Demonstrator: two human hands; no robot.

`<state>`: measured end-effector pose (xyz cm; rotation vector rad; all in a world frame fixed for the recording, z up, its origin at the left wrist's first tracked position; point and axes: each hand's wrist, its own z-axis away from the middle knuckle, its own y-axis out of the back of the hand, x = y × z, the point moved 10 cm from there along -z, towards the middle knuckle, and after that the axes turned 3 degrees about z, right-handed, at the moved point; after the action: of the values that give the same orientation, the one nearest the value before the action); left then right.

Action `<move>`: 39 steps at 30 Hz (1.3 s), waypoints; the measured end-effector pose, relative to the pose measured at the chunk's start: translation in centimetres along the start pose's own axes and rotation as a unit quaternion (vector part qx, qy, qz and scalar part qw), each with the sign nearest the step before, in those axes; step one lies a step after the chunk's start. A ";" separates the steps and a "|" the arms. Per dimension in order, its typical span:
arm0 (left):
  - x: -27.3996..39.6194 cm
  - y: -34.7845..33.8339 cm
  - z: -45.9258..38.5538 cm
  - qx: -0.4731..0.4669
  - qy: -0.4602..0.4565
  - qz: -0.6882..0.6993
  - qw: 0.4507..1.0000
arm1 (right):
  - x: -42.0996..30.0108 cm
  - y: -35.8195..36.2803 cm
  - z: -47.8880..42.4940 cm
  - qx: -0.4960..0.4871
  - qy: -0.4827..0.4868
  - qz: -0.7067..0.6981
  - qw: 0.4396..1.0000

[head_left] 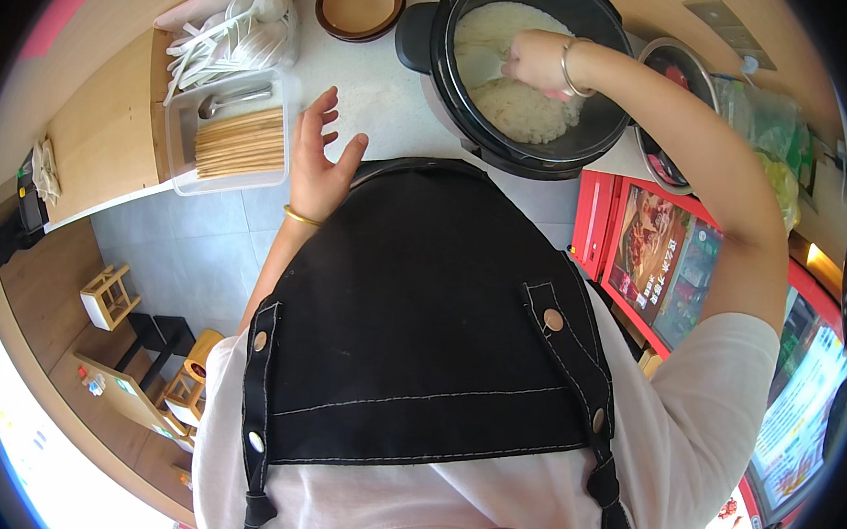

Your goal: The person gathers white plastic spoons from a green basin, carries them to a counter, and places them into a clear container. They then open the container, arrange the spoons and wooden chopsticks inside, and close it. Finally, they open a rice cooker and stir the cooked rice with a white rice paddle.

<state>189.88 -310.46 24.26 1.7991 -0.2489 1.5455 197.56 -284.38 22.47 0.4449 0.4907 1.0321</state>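
Observation:
My right hand (538, 63) is inside a large black rice cooker (441, 86), its fingers closed on a pale rice paddle (481, 66) whose blade lies against the rice. White cooked rice (528, 112) fills part of the pot, heaped on the near side; the hand hides some of it. My left hand (323, 148) hovers near the counter's front edge, fingers apart and holding nothing. Just left of it is a clear plastic box (178, 147) with wooden chopsticks (239, 143) and a metal spoon (216, 101).
A tub of white plastic spoons (241, 39) stands at the back left. Beside the cooker is a brown-rimmed bowl (359, 6). On the right are a metal basin (672, 112), plastic bags (768, 132) and a red display fridge (654, 255) below. Wooden stools (109, 297) stand on the floor.

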 end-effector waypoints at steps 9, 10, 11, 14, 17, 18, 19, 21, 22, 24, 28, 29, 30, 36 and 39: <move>3.3 -0.8 -2.0 -0.016 -0.055 -0.021 0.998 | 0.9 5.3 5.0 0.266 0.017 0.225 0.937; 4.3 -1.2 -2.5 -0.024 -0.079 -0.036 0.996 | 0.4 4.4 3.9 0.252 0.033 0.237 0.938; 5.4 -1.6 -2.9 -0.027 -0.102 -0.047 0.993 | -0.4 3.6 3.1 0.237 0.049 0.249 0.938; 7.7 -2.5 -3.4 -0.021 -0.181 -0.076 0.980 | -3.4 0.0 3.7 0.192 0.110 0.277 0.935; 7.9 -3.0 -3.5 -0.018 -0.193 -0.054 0.979 | -3.9 -2.2 6.1 0.159 0.129 0.296 0.933; 7.7 -2.8 -3.4 -0.016 -0.185 -0.048 0.981 | -3.6 -2.4 6.7 0.146 0.131 0.305 0.932; 7.4 -2.6 -3.2 -0.013 -0.173 -0.045 0.984 | -3.2 -1.2 7.5 0.154 0.127 0.306 0.931; 6.7 -2.1 -3.0 -0.010 -0.152 -0.047 0.987 | -2.4 1.8 9.4 0.169 0.120 0.308 0.928; 6.4 -2.0 -3.0 -0.013 -0.145 -0.050 0.988 | -1.5 3.5 9.3 0.237 0.082 0.327 0.911; 5.9 -2.0 -2.9 -0.012 -0.128 -0.050 0.991 | 0.1 3.0 6.2 0.228 0.083 0.306 0.921; 5.7 -2.0 -2.8 -0.009 -0.127 -0.039 0.991 | -1.4 -3.1 3.5 0.124 0.153 0.250 0.948; 5.6 -1.9 -2.7 -0.005 -0.126 -0.036 0.991 | -0.8 -3.6 4.1 0.108 0.147 0.223 0.958; 5.6 -1.8 -2.8 0.002 -0.125 -0.032 0.992 | -0.6 -3.6 5.4 0.093 0.142 0.199 0.965; 4.7 -0.8 -2.1 0.027 -0.093 -0.034 0.995 | 2.0 2.9 7.0 0.213 0.125 0.228 0.942; 4.4 -0.9 -2.1 0.028 -0.097 -0.035 0.994 | -0.2 -2.5 2.6 0.141 0.167 0.241 0.946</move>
<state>189.89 -307.15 27.90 1.9837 -0.2345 1.3410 200.73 -285.95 23.13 0.6691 0.8656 1.5322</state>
